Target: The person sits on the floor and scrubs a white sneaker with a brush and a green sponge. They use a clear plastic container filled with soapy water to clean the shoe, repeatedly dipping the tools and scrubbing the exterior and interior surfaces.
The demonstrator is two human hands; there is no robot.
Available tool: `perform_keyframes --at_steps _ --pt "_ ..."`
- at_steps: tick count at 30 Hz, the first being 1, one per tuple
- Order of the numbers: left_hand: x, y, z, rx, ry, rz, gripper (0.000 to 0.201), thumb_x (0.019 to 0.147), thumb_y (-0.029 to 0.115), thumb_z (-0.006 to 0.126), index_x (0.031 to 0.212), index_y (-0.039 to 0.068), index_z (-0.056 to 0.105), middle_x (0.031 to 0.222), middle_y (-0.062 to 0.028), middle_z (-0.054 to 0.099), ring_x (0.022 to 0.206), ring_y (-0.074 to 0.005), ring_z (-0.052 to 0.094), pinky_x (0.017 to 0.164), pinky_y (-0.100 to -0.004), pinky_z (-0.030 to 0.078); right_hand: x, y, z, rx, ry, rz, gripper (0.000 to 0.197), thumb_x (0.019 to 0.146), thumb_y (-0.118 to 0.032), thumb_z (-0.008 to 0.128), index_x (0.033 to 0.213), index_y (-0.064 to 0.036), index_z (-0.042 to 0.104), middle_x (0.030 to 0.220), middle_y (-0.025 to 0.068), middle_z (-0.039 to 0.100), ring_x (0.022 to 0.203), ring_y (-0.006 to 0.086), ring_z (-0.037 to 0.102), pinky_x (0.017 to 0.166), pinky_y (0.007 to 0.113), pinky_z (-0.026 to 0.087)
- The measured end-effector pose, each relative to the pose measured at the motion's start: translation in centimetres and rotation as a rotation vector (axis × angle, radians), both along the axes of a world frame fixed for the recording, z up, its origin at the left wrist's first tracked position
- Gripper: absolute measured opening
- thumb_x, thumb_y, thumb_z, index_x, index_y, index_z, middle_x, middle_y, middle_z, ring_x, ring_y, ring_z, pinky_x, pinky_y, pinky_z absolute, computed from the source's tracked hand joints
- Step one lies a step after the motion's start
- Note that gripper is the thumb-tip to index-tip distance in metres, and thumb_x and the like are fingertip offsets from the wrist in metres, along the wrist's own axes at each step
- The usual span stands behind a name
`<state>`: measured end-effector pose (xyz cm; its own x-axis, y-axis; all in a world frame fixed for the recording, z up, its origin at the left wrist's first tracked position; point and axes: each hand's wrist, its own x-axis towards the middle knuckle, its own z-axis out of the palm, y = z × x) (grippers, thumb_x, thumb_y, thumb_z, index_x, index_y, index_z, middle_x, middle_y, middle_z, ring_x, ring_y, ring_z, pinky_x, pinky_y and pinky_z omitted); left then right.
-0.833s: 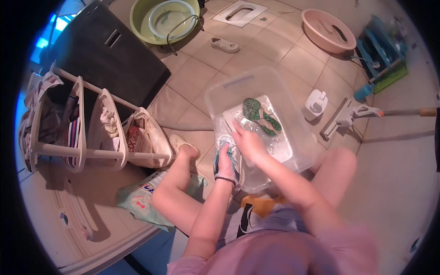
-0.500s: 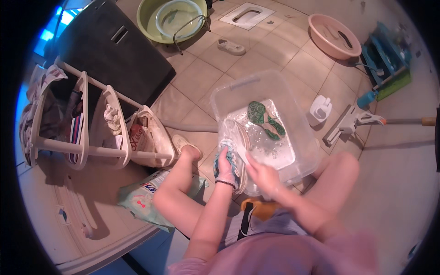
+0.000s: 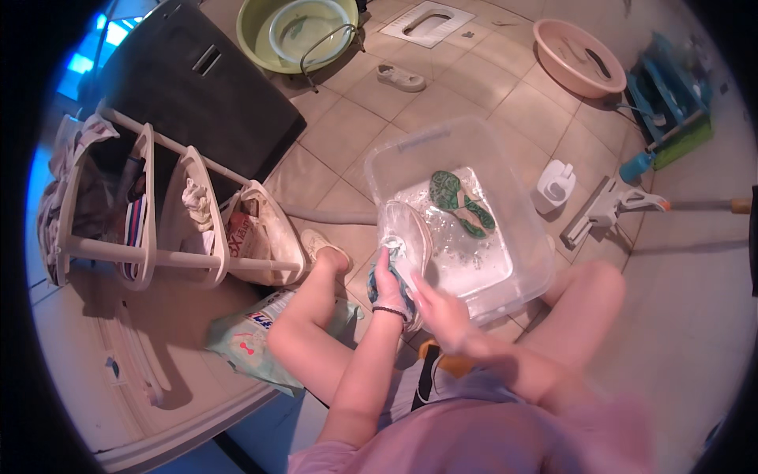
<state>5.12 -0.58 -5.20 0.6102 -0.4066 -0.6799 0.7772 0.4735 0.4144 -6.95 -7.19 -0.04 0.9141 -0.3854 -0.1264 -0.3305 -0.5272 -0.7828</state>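
Observation:
My left hand [image 3: 387,284] is wrapped around a pale shoe [image 3: 407,229] with a blue-green patterned part near the opening. The shoe is tilted over the left edge of a clear plastic tub [image 3: 517,237], its toe pointing away from me. My right hand [image 3: 442,316] is closed on a white brush [image 3: 407,275] pressed along the shoe's right side; its bristles are hidden. Inside the tub, a sole-shaped green insole [image 3: 474,217] lies in shallow sudsy water, in front of a second green piece [image 3: 445,190].
At left stands a white shelf rack [image 3: 185,261] with cloths. Beyond the tub lie a white shoe [image 3: 400,77], a green basin [image 3: 257,47] and a pink basin [image 3: 553,59]. A white jug [image 3: 555,187] and a floor squeegee [image 3: 592,213] lie at right. A green bag [image 3: 245,347] rests by my left leg.
My right hand has drawn the brush back toward me along the shoe. The shoe's toe has turned slightly. My left hand keeps its hold.

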Motion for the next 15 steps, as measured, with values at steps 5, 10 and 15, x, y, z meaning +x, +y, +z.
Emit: perform_keyframes --at_steps 5,10,15 --pt "-0.1 1.2 0.1 0.078 -0.036 -0.01 0.049 0.087 0.044 0.044 0.114 0.005 0.056 0.105 -0.0084 0.061 0.094 -0.0248 0.057 0.087 -0.0338 0.043 3.4 -1.6 0.8 -0.017 0.205 0.035 0.038 0.091 -0.033 0.044 0.128 -0.0266 0.045 0.077 0.019 0.062 0.07 0.0369 0.061 0.064 0.045 0.048" --pt "-0.3 -1.0 0.8 -0.045 0.012 -0.063 0.048 0.088 0.045 0.043 0.114 0.006 0.056 0.106 -0.0076 0.061 0.094 -0.0237 0.058 0.087 -0.0346 0.043 11.2 -5.5 -0.7 -0.131 0.076 -0.156 0.038 0.09 -0.033 0.043 0.128 -0.0262 0.045 0.076 0.0191 0.062 0.069 0.0365 0.06 0.063 0.046 0.047" --pt "0.0 0.2 0.6 -0.009 0.022 -0.004 0.053 0.088 0.049 0.041 0.114 0.006 0.056 0.107 -0.0082 0.061 0.095 -0.0241 0.058 0.087 -0.0349 0.043 -0.4 -0.1 0.4 -0.041 0.115 0.025 0.043 0.088 -0.029 0.049 0.13 -0.026 0.043 0.073 0.018 0.061 0.069 0.0363 0.06 0.063 0.046 0.047"
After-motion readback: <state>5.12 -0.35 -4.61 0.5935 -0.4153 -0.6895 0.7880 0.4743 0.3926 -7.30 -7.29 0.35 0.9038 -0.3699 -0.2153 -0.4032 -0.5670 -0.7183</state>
